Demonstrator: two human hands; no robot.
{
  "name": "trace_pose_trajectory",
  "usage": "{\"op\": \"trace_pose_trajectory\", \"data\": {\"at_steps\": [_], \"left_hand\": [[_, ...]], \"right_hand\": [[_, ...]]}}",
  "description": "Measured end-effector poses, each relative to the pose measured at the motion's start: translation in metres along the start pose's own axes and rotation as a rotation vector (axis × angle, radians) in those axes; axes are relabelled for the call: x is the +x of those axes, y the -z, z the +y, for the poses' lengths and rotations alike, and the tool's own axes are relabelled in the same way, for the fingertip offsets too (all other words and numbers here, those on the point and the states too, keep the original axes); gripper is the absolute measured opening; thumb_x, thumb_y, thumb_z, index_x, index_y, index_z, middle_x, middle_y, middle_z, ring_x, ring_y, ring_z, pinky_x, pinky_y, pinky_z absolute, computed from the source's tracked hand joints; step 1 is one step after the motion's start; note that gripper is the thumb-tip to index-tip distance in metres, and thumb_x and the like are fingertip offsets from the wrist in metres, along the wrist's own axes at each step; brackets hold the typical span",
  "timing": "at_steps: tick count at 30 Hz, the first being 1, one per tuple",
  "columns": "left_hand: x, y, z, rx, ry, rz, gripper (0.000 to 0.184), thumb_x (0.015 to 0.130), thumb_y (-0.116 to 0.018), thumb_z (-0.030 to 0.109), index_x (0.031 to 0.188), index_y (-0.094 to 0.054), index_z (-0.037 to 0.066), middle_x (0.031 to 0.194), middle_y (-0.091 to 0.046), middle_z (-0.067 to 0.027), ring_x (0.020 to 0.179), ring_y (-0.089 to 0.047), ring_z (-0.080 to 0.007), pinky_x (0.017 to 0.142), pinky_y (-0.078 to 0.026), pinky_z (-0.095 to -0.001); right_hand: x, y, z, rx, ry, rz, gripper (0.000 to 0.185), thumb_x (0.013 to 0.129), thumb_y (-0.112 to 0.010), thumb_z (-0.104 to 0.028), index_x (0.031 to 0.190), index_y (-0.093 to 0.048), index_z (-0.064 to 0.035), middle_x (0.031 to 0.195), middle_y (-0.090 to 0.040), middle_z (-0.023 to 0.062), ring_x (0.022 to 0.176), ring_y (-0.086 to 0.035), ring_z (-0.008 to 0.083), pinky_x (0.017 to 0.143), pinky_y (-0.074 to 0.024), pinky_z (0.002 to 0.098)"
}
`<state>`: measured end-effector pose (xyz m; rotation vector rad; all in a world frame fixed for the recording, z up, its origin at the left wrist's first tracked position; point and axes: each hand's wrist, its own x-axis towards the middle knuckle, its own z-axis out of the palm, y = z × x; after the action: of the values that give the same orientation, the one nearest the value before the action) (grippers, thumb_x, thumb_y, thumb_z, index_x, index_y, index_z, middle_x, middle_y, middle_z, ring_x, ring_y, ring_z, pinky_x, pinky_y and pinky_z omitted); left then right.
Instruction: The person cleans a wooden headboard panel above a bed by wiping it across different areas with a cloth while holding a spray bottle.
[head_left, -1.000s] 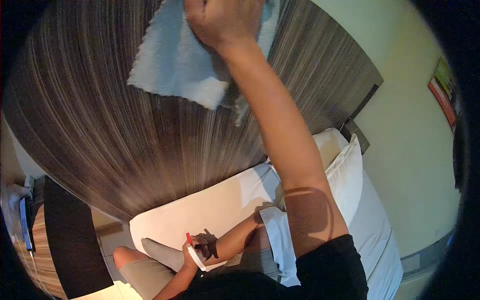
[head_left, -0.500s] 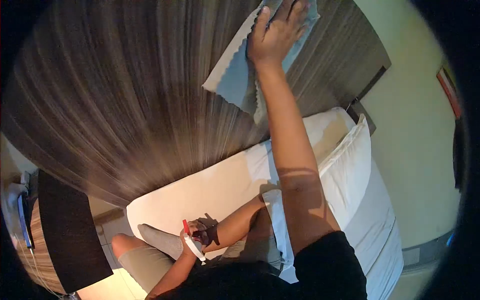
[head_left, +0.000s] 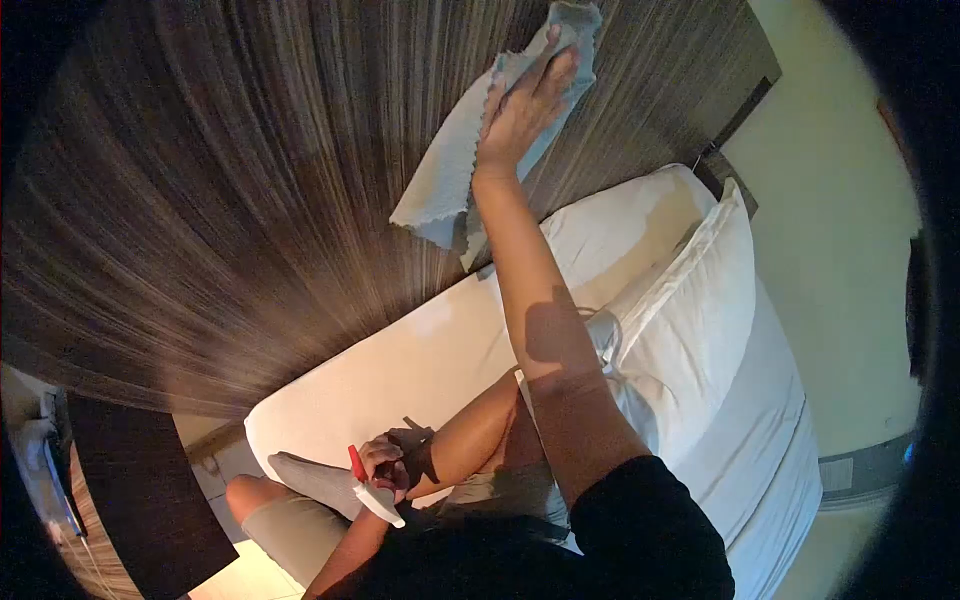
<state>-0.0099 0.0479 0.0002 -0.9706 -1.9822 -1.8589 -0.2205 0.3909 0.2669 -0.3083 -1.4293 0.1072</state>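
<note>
Sprayer (head_left: 380, 505), as the thing seemed to be, with a white part and a red end (head_left: 357, 462), was the one likely container in the head view, down by the bent legs. Its body was mostly hidden by the left hand (head_left: 385, 466) and shadow, so whether it held any liquid could not be told. The fingers of that hand were curled round it, more closed than open, with the red end poking out beside them and the white part slanting down over the wrist.

The right hand (head_left: 522, 115) reached up and away at the end of a stretched arm. It was open, its palm side down and its fingers extended with small gaps between them, lying on a pale blue-grey cloth (head_left: 440, 185). The cloth was against the dark wood-grain panel (head_left: 300, 200), partly folded and creased, its ragged edges showing past both sides of the hand, and one corner hung low near the mattress (head_left: 350, 375).

The mattress ran along the foot of the panel. A white pillow (head_left: 695, 320) rested on the bed to the right of the outstretched arm, and a grey sock (head_left: 315, 480) covered the foot near the left hand.
</note>
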Motion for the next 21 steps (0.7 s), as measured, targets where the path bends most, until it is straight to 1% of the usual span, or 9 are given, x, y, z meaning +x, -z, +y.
{"op": "trace_pose_trajectory", "data": {"at_steps": [2, 5, 6, 9, 10, 15, 17, 19, 21], "left_hand": [[-0.002, 0.001, -0.001, 0.033, -0.001, 0.001, 0.01, 0.081, -0.062, 0.011, 0.086, -0.054, 0.008, 0.082, -0.062, -0.008, 0.079, -0.061, -0.0243, 0.079, -0.051, -0.0396], [0.0, 0.005, 0.002, 0.02, 0.063, -0.032, 0.012, 0.081, -0.062, 0.011, 0.089, -0.053, 0.008, 0.083, -0.062, -0.0084, 0.08, -0.061, -0.0244, 0.081, -0.05, -0.0399], [0.002, 0.008, 0.004, 0.029, 0.046, -0.067, 0.011, 0.082, -0.061, 0.01, 0.089, -0.053, 0.006, 0.083, -0.062, -0.0103, 0.081, -0.062, -0.0253, 0.08, -0.051, -0.039], [0.006, 0.014, 0.008, 0.059, 0.036, -0.127, 0.011, 0.082, -0.061, 0.009, 0.089, -0.053, 0.004, 0.084, -0.063, -0.0125, 0.082, -0.062, -0.0263, 0.079, -0.051, -0.0382], [0.007, 0.015, 0.01, 0.08, 0.039, -0.148, 0.012, 0.082, -0.061, 0.009, 0.09, -0.054, 0.004, 0.084, -0.063, -0.0126, 0.082, -0.063, -0.0263, 0.08, -0.051, -0.0382], [0.013, 0.021, 0.018, 0.133, 0.068, -0.224, 0.015, 0.079, -0.062, 0.006, 0.091, -0.054, 0.007, 0.085, -0.063, -0.01, 0.081, -0.063, -0.0267, 0.081, -0.05, -0.04], [0.013, 0.027, 0.014, 0.147, 0.068, -0.264, 0.016, 0.078, -0.063, 0.005, 0.091, -0.054, 0.007, 0.085, -0.063, -0.01, 0.081, -0.063, -0.0268, 0.08, -0.05, -0.0397], [0.006, 0.036, 0.003, 0.052, 0.054, -0.31, 0.019, 0.075, -0.065, 0.008, 0.091, -0.054, 0.007, 0.086, -0.064, -0.0101, 0.081, -0.063, -0.0266, 0.079, -0.05, -0.0395], [0.006, 0.042, 0.003, 0.063, 0.059, -0.33, 0.02, 0.075, -0.066, 0.009, 0.091, -0.055, 0.007, 0.086, -0.064, -0.01, 0.081, -0.063, -0.0264, 0.079, -0.05, -0.0395]], "right_hand": [[-0.025, 0.001, 0.017, 0.117, -0.071, -0.182, 0.068, 0.097, -0.03, -0.045, 0.154, -0.009, -0.0138, 0.158, -0.006, 0.0201, 0.144, -0.007, 0.0432, 0.108, -0.0131, 0.0645], [-0.06, 0.002, 0.032, 0.095, -0.17, -0.166, 0.067, 0.097, -0.031, -0.045, 0.153, -0.016, -0.0112, 0.156, -0.013, 0.0228, 0.143, -0.012, 0.0437, 0.108, -0.0132, 0.0642], [-0.069, 0.007, 0.032, 0.155, -0.243, -0.17, 0.068, 0.097, -0.03, -0.047, 0.153, -0.015, -0.011, 0.156, -0.013, 0.0227, 0.144, -0.01, 0.0427, 0.11, -0.0088, 0.0619], [-0.11, 0.015, 0.047, 0.167, -0.309, -0.197, 0.071, 0.097, -0.03, -0.048, 0.153, -0.014, -0.0078, 0.157, -0.011, 0.0221, 0.145, -0.009, 0.0411, 0.112, -0.0054, 0.058], [-0.129, 0.013, 0.055, 0.217, -0.32, -0.132, 0.074, 0.097, -0.029, -0.05, 0.152, -0.012, -0.0027, 0.157, -0.01, 0.0211, 0.145, -0.009, 0.039, 0.114, -0.0038, 0.0548], [-0.204, 0.017, 0.081, 0.185, -0.511, -0.101, 0.076, 0.098, -0.029, -0.051, 0.151, -0.012, 0.0014, 0.157, -0.011, 0.0199, 0.145, -0.012, 0.0368, 0.114, -0.0092, 0.0496], [-0.224, 0.016, 0.086, 0.164, -0.64, -0.117, 0.078, 0.098, -0.029, -0.053, 0.15, -0.013, 0.0018, 0.157, -0.013, 0.0207, 0.144, -0.012, 0.0376, 0.114, -0.011, 0.0488], [-0.217, 0.02, 0.074, 0.413, -0.901, 0.029, 0.077, 0.098, -0.03, -0.052, 0.15, -0.015, 0.0018, 0.156, -0.014, 0.0214, 0.144, -0.013, 0.0375, 0.115, -0.0115, 0.0485], [-0.219, 0.019, 0.072, 0.153, -0.592, -0.055, 0.075, 0.098, -0.031, -0.051, 0.15, -0.016, 0.0011, 0.157, -0.013, 0.0218, 0.144, -0.013, 0.0376, 0.115, -0.0117, 0.0481]]}}
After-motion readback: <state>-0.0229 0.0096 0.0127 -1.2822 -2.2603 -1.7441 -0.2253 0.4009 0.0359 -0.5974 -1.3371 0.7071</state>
